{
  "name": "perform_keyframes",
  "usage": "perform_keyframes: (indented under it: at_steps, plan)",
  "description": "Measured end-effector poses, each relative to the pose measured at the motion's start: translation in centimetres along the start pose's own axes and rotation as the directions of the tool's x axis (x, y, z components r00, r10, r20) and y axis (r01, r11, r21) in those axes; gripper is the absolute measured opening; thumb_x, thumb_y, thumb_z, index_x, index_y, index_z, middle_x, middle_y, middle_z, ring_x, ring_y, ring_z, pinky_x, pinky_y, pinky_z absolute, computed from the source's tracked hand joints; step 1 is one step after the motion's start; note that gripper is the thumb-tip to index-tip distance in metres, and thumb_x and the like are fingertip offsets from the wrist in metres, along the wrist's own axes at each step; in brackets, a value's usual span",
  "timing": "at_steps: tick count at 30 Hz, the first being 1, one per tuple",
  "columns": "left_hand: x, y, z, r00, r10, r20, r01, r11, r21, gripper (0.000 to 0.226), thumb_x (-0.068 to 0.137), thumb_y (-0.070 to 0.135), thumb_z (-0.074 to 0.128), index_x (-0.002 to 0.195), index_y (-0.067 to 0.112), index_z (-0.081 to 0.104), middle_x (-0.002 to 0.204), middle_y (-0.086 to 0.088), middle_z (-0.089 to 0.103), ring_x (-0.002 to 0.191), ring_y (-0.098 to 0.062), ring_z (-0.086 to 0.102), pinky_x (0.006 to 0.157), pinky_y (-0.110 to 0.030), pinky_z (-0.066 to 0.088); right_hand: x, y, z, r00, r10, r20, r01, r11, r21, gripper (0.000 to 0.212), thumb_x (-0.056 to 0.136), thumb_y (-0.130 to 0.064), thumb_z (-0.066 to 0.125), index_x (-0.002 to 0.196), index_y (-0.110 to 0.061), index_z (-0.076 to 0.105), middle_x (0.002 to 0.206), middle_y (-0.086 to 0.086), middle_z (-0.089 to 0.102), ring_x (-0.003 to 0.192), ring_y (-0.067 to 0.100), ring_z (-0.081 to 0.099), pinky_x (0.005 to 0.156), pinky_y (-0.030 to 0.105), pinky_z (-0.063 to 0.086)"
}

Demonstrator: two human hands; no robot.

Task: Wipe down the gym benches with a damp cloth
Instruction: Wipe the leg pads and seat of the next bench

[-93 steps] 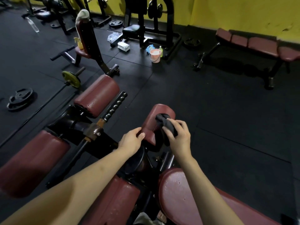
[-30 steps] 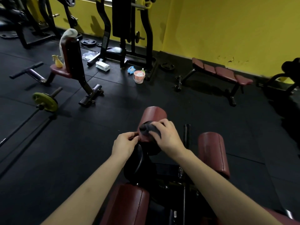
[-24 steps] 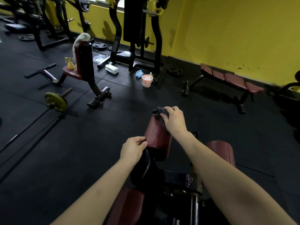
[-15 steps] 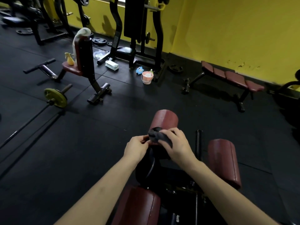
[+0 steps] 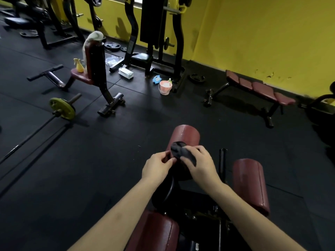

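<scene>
- Head cam view, looking down at two bare forearms over a dark red padded gym machine w/ black steel frame (image 5: 220,178).
- Right hand (image 5: 200,164) grips a small dark grey bunched cloth (image 5: 181,153), fingers curled round it, pressing it on the near end of a dark red vinyl cylinder roller pad (image 5: 184,135).
- Left hand (image 5: 157,166) sits just beside the cloth at the pad's near left edge; its fingers are curled and seem to pinch a corner of the cloth or the pad rim, can't tell which.
- Second dark red roller pad (image 5: 251,185) lies to the right, apart from the hands; a third dark red pad (image 5: 155,230) is at bottom centre, below the arms.
- Step in hand, by my read: wiping the end & near side of the first roller.
- To do it well: steady the roller w/ the left hand so it can't spin, keep the cloth flat not balled, sweep round the full curve incl. underside & end cap, then move to the other pads.
- Pink plastic bucket (image 5: 165,87) stands on the black rubber floor (image 5: 72,169) well away, handy for re-wetting.
- Long dark red flat bench (image 5: 257,89) by the yellow wall (image 5: 262,37) likely awaits wiping too.
</scene>
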State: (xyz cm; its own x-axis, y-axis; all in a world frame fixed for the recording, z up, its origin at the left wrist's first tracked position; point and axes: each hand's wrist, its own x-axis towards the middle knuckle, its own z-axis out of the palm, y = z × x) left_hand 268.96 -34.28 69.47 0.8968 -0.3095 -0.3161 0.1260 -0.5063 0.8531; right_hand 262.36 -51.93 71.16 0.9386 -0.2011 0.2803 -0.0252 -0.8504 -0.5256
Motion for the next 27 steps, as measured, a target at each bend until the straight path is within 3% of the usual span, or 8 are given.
perform_keyframes:
  at_steps: [2,5,9,14,17,20,23,27]
  plan:
    - [0.2,-0.2,0.2,1.0,-0.021,-0.015,0.022,0.998,0.054,0.05,0.079,0.066,0.065,0.127,0.05,0.064,0.109,0.02,0.075,0.105,-0.008,0.069,0.095,-0.038,0.056,1.3,0.7,0.2,1.0,-0.01,-0.004,0.01,0.999,-0.042,0.028,0.096,-0.028,0.073,0.123,-0.024,0.069,0.109,-0.007,0.056,0.104,0.021,0.054,0.092,0.025,0.038]
    - [0.7,-0.4,-0.4,0.997,-0.075,0.032,0.076,0.997,-0.024,0.058,0.081,0.06,0.07,0.134,0.039,0.063,0.127,0.012,0.071,0.117,-0.009,0.065,0.107,-0.039,0.05,6.9,2.4,0.5,0.993,0.047,-0.109,-0.058,0.993,-0.105,0.029,0.097,-0.025,0.072,0.125,-0.016,0.07,0.113,0.009,0.059,0.107,0.034,0.056,0.096,0.038,0.046]
    - [1.0,-0.7,-1.3,0.993,-0.103,0.05,0.107,0.991,-0.075,0.044,0.09,0.045,0.073,0.132,0.034,0.067,0.128,0.011,0.069,0.121,-0.01,0.062,0.111,-0.037,0.047,10.3,2.9,0.1,0.979,0.164,-0.122,-0.174,0.981,-0.079,0.032,0.1,-0.031,0.068,0.129,-0.02,0.068,0.12,0.009,0.059,0.114,0.031,0.056,0.1,0.039,0.047]
    - [-0.2,-1.0,-0.5,0.998,-0.05,-0.023,0.049,0.998,-0.039,0.023,0.089,0.049,0.062,0.109,0.051,0.073,0.093,0.017,0.077,0.094,-0.008,0.072,0.09,-0.038,0.058,0.7,-0.4,0.3,0.994,-0.109,-0.004,0.109,0.993,-0.048,0.03,0.094,-0.031,0.072,0.123,-0.022,0.069,0.111,0.001,0.06,0.099,0.022,0.055,0.091,0.029,0.042]
    - [0.0,-0.6,-0.7,0.999,-0.034,-0.04,0.037,0.996,0.082,0.022,0.097,0.043,0.056,0.109,0.053,0.071,0.095,0.014,0.077,0.095,-0.017,0.071,0.086,-0.04,0.058,-0.6,0.1,0.2,0.971,-0.231,0.057,0.234,0.971,-0.052,0.033,0.095,-0.032,0.07,0.125,-0.018,0.069,0.113,0.004,0.059,0.099,0.021,0.052,0.093,0.027,0.042]
    - [0.5,-0.6,-0.7,0.998,-0.045,-0.044,0.049,0.994,0.098,0.028,0.099,0.044,0.057,0.123,0.045,0.07,0.123,0.013,0.072,0.119,-0.017,0.064,0.103,-0.042,0.051,5.0,2.3,0.5,0.993,-0.117,-0.028,0.112,0.986,-0.124,0.029,0.095,-0.026,0.074,0.121,-0.016,0.072,0.109,0.008,0.06,0.098,0.032,0.056,0.091,0.029,0.038]
    - [0.6,-0.2,-0.9,0.998,-0.069,-0.014,0.07,0.991,0.113,0.039,0.091,0.06,0.057,0.126,0.045,0.068,0.128,0.016,0.069,0.125,-0.017,0.061,0.109,-0.046,0.046,10.2,4.0,0.0,0.983,0.141,-0.116,-0.151,0.985,-0.084,0.032,0.099,-0.029,0.069,0.129,-0.017,0.069,0.118,0.011,0.06,0.111,0.035,0.057,0.098,0.036,0.043]
    - [0.6,0.8,-0.5,0.991,-0.126,-0.039,0.131,0.965,0.227,0.051,0.087,0.069,0.06,0.132,0.045,0.064,0.124,0.012,0.071,0.121,-0.022,0.063,0.108,-0.047,0.045,7.1,2.2,0.5,0.988,0.123,-0.09,-0.13,0.988,-0.082,0.043,0.098,-0.029,0.07,0.138,-0.015,0.062,0.124,0.011,0.06,0.115,0.033,0.055,0.102,0.038,0.042]
